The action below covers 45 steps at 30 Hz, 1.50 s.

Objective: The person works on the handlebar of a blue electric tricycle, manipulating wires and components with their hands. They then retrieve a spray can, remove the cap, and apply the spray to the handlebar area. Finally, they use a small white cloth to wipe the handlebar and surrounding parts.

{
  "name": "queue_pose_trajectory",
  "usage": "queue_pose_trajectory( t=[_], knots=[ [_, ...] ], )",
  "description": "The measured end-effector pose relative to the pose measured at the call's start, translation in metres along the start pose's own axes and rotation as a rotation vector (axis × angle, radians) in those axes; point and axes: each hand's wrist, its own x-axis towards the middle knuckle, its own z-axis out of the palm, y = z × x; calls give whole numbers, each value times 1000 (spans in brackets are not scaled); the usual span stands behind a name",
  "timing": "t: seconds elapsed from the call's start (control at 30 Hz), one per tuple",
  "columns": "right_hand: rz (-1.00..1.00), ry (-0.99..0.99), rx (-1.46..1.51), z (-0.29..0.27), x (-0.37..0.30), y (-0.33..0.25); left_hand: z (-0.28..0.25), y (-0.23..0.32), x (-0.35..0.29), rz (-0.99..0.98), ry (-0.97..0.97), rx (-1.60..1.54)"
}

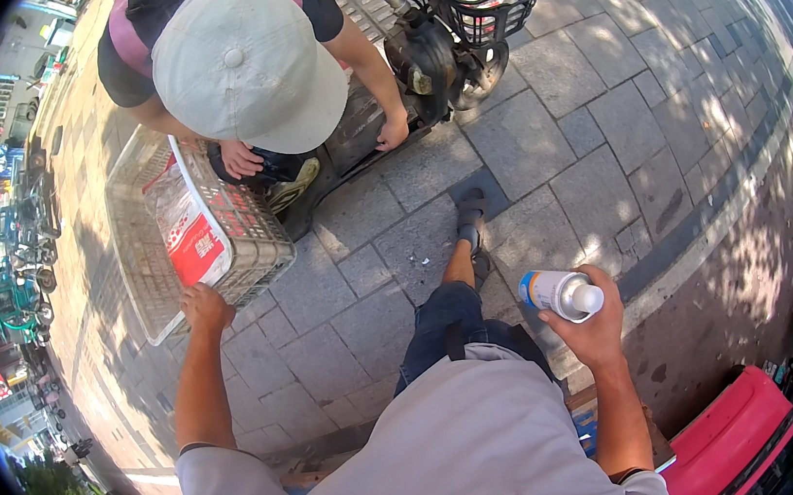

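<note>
In my right hand (597,324) is a white spray can (552,288) with a blue and orange band, tilted and held out to my right over the paving. The fingers wrap round its body. My left hand (208,308) is closed on the near rim of a pale plastic crate (258,236). Inside the crate lies a red and white printed package (192,234). The crate sits at the rear of an electric scooter (420,67). A person in a pale cap (244,64) leans over the scooter, both hands low on its body.
A black wire basket (486,4) at the scooter's front holds a red and white bag. Grey paving slabs (556,146) lie in patchy shade. Behind me at the lower right stands a red vehicle (730,429). Parked two-wheelers (26,299) line the far left.
</note>
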Motion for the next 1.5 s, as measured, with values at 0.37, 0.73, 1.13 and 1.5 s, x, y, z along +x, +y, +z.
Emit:
queue_pose_trajectory(
  t=[0.37, 0.73, 1.13, 1.5],
  knots=[
    [16, 3, 17, 2, -4, 5, 6, -2, 3, -13, 26, 18],
    [-20, 8, 26, 3, -2, 3, 12, -4, 7, -2, 36, 10],
    [6, -16, 40, 3, -1, -3, 6, -2, 3, -3, 29, 5],
    [-7, -14, -2, 2, -1, -7, 16, -7, 7, 8, 63, -11]
  ],
)
